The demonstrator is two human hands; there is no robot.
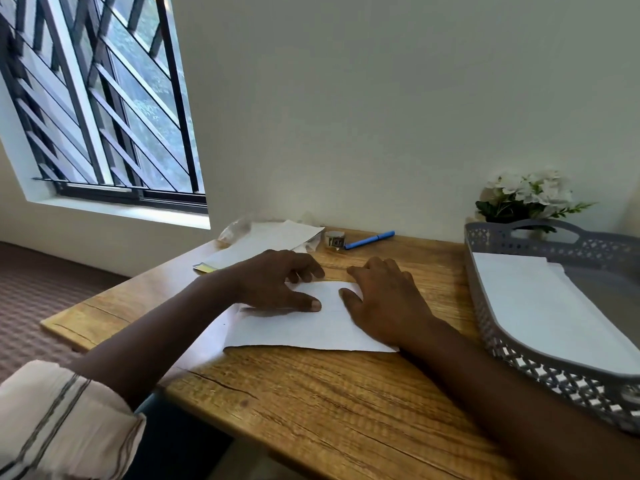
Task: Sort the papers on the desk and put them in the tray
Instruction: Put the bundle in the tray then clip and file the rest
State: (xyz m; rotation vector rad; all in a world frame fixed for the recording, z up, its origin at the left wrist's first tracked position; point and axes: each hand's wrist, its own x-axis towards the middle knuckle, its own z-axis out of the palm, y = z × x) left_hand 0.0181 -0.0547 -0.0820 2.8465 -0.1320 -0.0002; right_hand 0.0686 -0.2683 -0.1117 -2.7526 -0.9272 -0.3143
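Both hands — left (277,282), right (384,299) — lie flat, fingers unclenched, pressing a sheet (304,327) on the desk (346,410), likely to square it; tray (491,306) waits right, already holding paper (540,306).

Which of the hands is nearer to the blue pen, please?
Right. The right hand lies on the paper just in front of the blue pen; the left hand lies farther left.

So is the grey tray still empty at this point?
No, the grey tray already holds white paper lying flat inside it.
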